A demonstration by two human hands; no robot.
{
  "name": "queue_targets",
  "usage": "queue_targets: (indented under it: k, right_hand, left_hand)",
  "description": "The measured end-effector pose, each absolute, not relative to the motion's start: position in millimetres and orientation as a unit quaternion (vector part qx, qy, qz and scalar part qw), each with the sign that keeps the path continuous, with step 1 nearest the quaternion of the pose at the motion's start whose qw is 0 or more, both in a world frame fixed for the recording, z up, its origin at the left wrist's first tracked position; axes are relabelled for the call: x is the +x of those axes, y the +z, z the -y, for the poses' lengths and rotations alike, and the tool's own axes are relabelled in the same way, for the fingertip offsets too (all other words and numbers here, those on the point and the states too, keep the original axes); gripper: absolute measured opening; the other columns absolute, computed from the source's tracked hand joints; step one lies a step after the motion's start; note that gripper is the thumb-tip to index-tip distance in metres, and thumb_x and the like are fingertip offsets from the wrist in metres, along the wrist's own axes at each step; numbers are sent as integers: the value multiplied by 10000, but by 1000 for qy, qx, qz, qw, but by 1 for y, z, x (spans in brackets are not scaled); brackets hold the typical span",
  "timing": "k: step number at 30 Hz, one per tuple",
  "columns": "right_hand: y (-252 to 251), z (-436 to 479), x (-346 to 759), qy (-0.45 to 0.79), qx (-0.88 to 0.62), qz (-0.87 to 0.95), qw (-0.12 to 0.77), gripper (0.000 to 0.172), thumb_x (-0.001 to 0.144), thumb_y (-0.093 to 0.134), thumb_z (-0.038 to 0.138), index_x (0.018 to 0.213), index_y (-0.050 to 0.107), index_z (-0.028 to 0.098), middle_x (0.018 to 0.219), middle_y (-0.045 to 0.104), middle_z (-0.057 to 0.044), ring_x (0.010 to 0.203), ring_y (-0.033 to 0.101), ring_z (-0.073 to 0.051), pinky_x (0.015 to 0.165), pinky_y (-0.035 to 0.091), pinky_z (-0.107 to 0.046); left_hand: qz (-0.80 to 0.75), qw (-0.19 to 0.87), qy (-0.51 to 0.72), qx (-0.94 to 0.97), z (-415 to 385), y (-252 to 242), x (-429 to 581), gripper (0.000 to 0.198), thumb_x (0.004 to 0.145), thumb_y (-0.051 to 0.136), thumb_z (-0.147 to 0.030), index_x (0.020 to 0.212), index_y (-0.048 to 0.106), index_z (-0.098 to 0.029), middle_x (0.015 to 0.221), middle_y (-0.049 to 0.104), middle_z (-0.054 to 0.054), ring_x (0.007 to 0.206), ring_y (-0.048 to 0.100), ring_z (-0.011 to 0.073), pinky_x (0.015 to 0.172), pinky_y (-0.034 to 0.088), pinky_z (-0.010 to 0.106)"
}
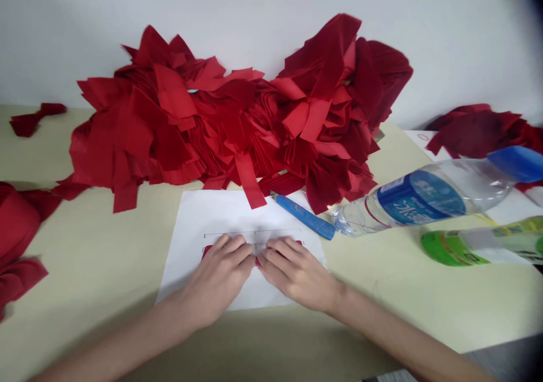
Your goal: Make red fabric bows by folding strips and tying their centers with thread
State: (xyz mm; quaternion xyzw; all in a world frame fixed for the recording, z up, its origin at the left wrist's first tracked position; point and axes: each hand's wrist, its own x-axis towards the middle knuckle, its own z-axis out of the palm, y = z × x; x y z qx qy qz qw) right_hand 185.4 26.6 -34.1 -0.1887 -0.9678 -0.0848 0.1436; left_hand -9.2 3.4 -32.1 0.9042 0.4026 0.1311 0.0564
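Bright, even indoor light leaves a soft shadow on the tabletop (93,240) at eight o'clock from the left hand (216,280), while the frame darkens at one o'clock.

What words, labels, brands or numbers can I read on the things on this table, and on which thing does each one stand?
Nothing can be read for certain.
Blue label of the plastic water bottle: white lettering, too blurred to read.
Green label of the bottle at right: too small and blurred.
White paper at back right: one red mark, perhaps "0"; cannot tell.
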Motion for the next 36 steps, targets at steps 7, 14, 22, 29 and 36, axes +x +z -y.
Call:
queue_targets:
  k: [7, 14, 22, 29, 36]
  right_hand:
    - [-44, -27, 184, -103, -182, 963, 168, 133, 864, 507, 70, 843, 637, 82, 796, 627, -92, 866, 543, -242, 728, 429, -370]
    - [-43, -30, 183, -46, -217, 961, 168, 180, 878, 477, 78, 751, 602, 102, 757, 582, -70, 833, 532, -210, 726, 440, -346]
    - [-40, -33, 186, 59, -247, 951, 178, 187, 910, 443, 99, 865, 625, 106, 835, 619, -87, 931, 536, -217, 784, 493, -342]
    - [-32, -37, 189, 156, -286, 924, 199, 193, 897, 531, 293, 957, 631, 139, 871, 627, -74, 904, 546, -204, 779, 516, -362]
    - [-38, -33, 184, 88, -276, 933, 212, 137, 889, 506, 157, 850, 635, 131, 820, 639, -58, 860, 561, -188, 801, 504, -355]
  left_hand:
    - [-421, 45, 109, 899, -3, -28, -8, 213, 877, 508, -103, 682, 565, -165, 713, 563, 18, 763, 463, 195, 656, 336, 346]
    - [-488, 78, 118, 861, -4, -17, 5, 87, 828, 577, -175, 758, 628, -162, 811, 607, 55, 883, 486, 248, 693, 399, 385]
    - [-499, 88, 122, 854, -6, -20, 12, 239, 800, 534, -34, 602, 583, -158, 672, 570, 36, 742, 479, 216, 629, 399, 366]
    - [-505, 169, 147, 834, -14, -19, 7, 266, 823, 561, -70, 574, 582, -159, 615, 574, 6, 727, 493, 190, 632, 402, 336]
    - [-500, 127, 114, 849, -11, -18, 10, 257, 801, 569, -53, 566, 584, -154, 620, 577, 22, 726, 503, 204, 625, 405, 357]
